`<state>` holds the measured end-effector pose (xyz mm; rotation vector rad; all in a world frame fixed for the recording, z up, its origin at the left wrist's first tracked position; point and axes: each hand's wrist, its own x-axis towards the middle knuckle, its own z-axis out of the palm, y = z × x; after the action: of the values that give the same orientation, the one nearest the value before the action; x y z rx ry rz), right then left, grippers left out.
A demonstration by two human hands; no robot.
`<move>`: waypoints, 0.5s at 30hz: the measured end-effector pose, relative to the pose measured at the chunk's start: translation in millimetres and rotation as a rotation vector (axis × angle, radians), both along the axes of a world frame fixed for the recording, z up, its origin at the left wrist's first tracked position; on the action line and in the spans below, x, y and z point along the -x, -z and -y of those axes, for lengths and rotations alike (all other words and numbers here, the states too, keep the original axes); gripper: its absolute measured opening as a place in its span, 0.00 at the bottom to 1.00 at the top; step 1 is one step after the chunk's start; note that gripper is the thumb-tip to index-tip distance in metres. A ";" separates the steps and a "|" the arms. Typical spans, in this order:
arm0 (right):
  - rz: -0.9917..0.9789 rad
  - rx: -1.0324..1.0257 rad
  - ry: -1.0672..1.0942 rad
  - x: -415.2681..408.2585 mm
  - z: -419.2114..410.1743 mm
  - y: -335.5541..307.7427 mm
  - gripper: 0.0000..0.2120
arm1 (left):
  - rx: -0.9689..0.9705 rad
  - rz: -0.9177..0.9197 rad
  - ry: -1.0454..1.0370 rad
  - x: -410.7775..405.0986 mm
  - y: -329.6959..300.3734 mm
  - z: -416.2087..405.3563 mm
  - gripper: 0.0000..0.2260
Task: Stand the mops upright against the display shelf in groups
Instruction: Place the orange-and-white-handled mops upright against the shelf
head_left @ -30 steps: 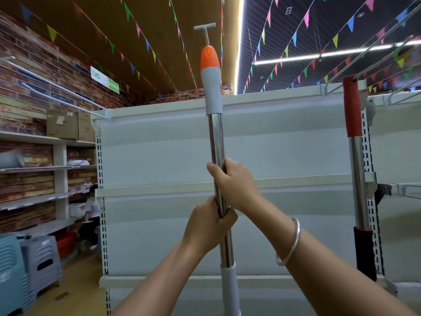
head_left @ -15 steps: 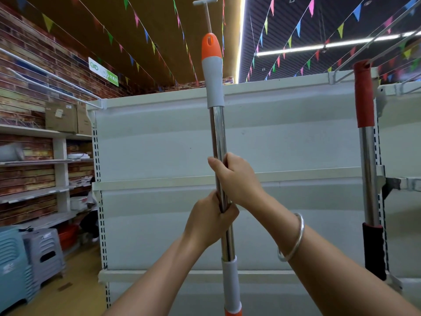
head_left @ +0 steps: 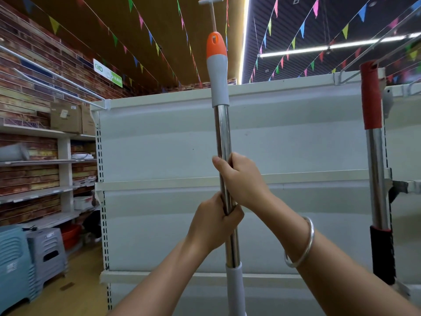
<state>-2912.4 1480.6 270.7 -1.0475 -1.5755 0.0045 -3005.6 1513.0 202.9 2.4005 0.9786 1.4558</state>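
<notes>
Two mops in view. I've got both hands on the centre mop [head_left: 222,133]: right hand [head_left: 241,179] above, left hand [head_left: 214,224] just below, touching, fingers of both wrapped fully closed round the shiny steel pole. It stands about upright, near side of the white metal display shelf [head_left: 159,144]. Grey plastic grip with orange cap on top, grey sleeve lower down. Second mop [head_left: 376,169] far right, leaning on the shelf: steel pole, red top grip, black lower grip. One silver bangle [head_left: 303,245] on right wrist. Two plastic stools [head_left: 29,258] lower left
</notes>
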 end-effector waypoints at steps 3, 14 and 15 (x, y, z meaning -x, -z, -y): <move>0.001 -0.001 0.006 -0.3 1.2 -1.0 0.18 | -0.007 0.024 0.015 0.3 0.1 0.8 0.07; 0.009 0.021 -0.007 2.9 5.3 -2.0 0.19 | 0.007 0.028 0.035 2.1 -0.2 7.0 0.07; 0.008 0.023 -0.008 2.8 5.6 -2.5 0.19 | 0.010 0.028 0.031 2.2 -0.6 7.1 0.08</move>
<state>-2915.2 1475.0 273.2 -1.0601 -1.5902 0.0242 -3007.8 1505.9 203.5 2.3713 0.9357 1.4659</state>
